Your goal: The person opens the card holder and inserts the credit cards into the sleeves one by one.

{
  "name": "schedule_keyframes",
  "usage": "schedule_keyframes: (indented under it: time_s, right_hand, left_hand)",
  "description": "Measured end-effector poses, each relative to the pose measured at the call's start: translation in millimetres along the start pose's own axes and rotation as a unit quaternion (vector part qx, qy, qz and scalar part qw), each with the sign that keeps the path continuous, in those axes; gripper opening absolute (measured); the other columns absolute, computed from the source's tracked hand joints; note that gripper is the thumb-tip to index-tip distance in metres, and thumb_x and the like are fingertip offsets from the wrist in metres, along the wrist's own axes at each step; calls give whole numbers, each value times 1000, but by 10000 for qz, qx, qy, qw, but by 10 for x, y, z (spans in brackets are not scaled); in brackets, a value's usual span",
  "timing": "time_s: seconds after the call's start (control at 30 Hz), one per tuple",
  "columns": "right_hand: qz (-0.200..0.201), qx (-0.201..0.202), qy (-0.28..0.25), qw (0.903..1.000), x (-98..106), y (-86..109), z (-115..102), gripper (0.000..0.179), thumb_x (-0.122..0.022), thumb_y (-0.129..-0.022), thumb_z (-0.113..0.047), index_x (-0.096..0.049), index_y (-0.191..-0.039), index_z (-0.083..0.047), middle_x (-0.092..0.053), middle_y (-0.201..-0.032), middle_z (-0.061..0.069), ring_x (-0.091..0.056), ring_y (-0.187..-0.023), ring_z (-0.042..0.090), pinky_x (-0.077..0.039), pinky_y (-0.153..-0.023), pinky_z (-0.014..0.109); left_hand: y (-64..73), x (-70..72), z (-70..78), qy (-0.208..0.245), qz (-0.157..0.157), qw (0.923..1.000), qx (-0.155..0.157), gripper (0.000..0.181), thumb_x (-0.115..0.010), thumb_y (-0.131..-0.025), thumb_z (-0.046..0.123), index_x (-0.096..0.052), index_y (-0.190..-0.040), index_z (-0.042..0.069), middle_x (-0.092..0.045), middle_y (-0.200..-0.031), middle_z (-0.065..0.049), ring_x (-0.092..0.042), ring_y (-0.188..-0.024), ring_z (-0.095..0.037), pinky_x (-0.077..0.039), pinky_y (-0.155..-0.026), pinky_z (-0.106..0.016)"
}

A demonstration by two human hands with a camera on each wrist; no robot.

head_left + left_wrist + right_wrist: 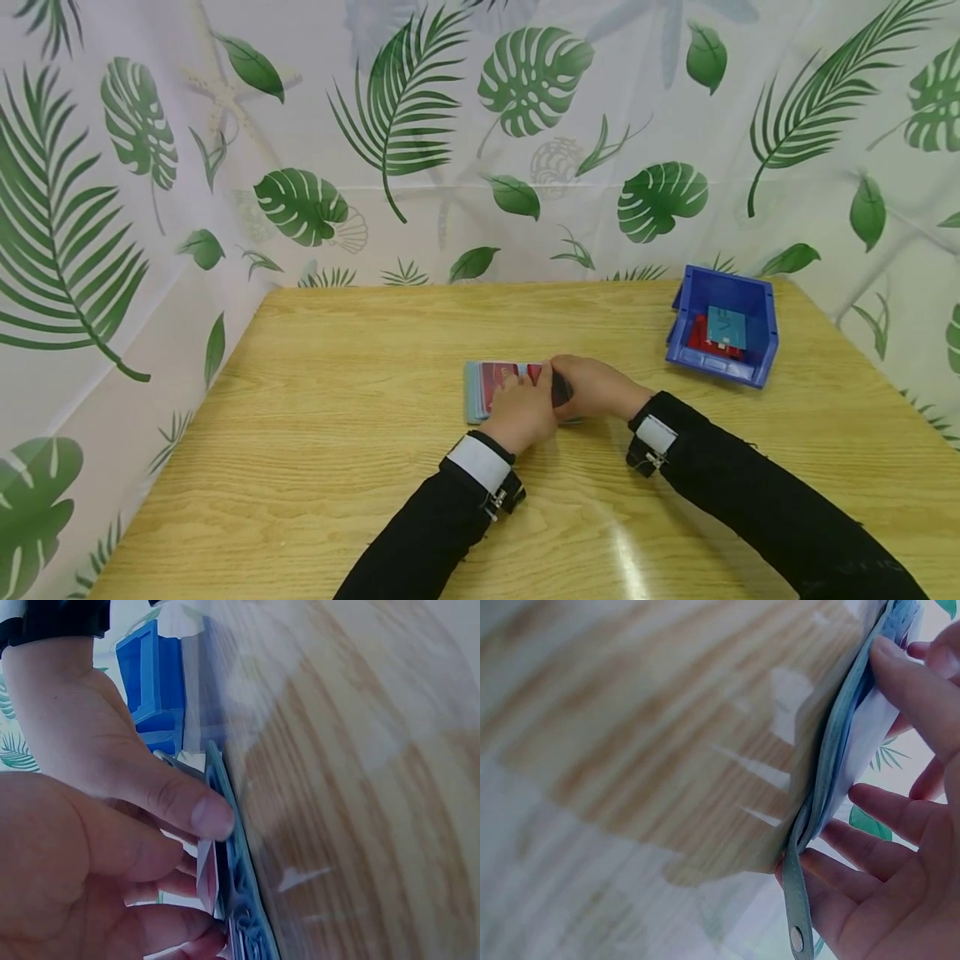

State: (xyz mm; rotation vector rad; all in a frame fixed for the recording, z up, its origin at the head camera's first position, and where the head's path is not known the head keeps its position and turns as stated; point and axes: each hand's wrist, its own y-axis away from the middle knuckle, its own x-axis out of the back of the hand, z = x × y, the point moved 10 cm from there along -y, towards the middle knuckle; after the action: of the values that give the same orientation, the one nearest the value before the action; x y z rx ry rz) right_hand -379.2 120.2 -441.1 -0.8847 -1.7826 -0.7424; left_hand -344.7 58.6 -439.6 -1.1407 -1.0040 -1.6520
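A pale blue-green card holder (472, 392) with several leaves lies spread on the table, a red card (495, 385) showing in its left part. My left hand (522, 410) holds its middle, fingers over the leaves. From the other side my right hand (596, 387) grips the right part, where a dark patch (561, 390) shows between the hands. In the left wrist view the right thumb (210, 817) presses the holder near its lower edge, beside a pale pink card (208, 877). A snap strap (796, 900) hangs from the holder in the right wrist view.
A blue plastic bin (767, 333) stands at the table's back right, with a teal card (726, 327) and red cards (701, 337) inside. Leaf-patterned cloth (442, 167) rises behind the wooden table (337, 467) and along its sides.
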Motion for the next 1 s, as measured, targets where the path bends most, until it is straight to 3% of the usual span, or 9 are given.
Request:
schedule_keyframes:
  time_s: [0.17, 0.27, 0.33, 0.4, 0.57, 0.7, 1.0]
  right_hand:
    - [-28, -18, 98, 9999, -11, 2, -6, 70, -82, -76, -28, -53, -131, 4, -56, -130, 23, -56, -115, 36, -46, -96, 48]
    - [-21, -32, 75, 10000, -2, 6, -18, 73, -84, -76, -32, -53, -132, 2, -56, -131, 21, -56, -115, 35, -46, -95, 48]
    - [-6, -22, 45, 10000, 2, 5, -24, 74, -84, -75, -36, -54, -132, 1, -56, -130, 20, -56, -113, 33, -46, -95, 47]
    - [-22, -65, 31, 10000, -1, 9, -21, 76, -85, -74, -38, -54, -133, 1, -55, -132, 19, -55, -117, 33, -44, -97, 48]
    - [-83, -205, 192, 9996, -29, 17, 14, 81, -83, -75, -42, -51, -137, 0, -51, -137, 21, -51, -124, 36, -41, -101, 49]
    - [-114, -219, 243, 9994, -31, 24, 18, 83, -82, -75, -44, -50, -139, -1, -48, -140, 22, -48, -126, 38, -41, -101, 51]
    - [-323, -193, -78, 9993, -43, 15, 64, 81, -80, -78, -44, -50, -139, -2, -44, -143, 23, -45, -129, 40, -39, -102, 52]
  left_hand:
    - [-12, 48, -27, -130, 187, 9993, -307, 67, -63, -93, 37, -38, -150, 12, -62, -129, -11, -52, -119, -32, -49, -88, -43]
    - [1, 154, -84, 381, 324, 9970, -595, 54, -64, -93, 28, -51, -142, 10, -70, -107, -7, -62, -96, -24, -51, -75, -34]
    - [24, 241, -160, 718, 481, 9934, -757, 43, -63, -93, 21, -59, -134, 9, -70, -93, -5, -61, -78, -18, -48, -67, -30]
    - [61, 328, -274, 919, 732, 9900, -776, 36, -61, -92, 15, -64, -127, 8, -70, -92, -4, -60, -74, -16, -48, -66, -29]
    - [159, 435, -644, 1096, 1196, 9859, -409, 35, -69, -89, 16, -68, -122, 6, -66, -119, -14, -62, -107, -29, -49, -91, -42]
    - [177, 356, -880, 1253, 944, 9876, -29, 46, -74, -86, 17, -62, -128, 2, -62, -125, -19, -58, -116, -34, -45, -97, -46]
    - [152, 236, -970, 1117, 459, 9927, 6, 56, -77, -85, 26, -59, -133, 3, -63, -125, -15, -59, -115, -32, -46, -96, -43]
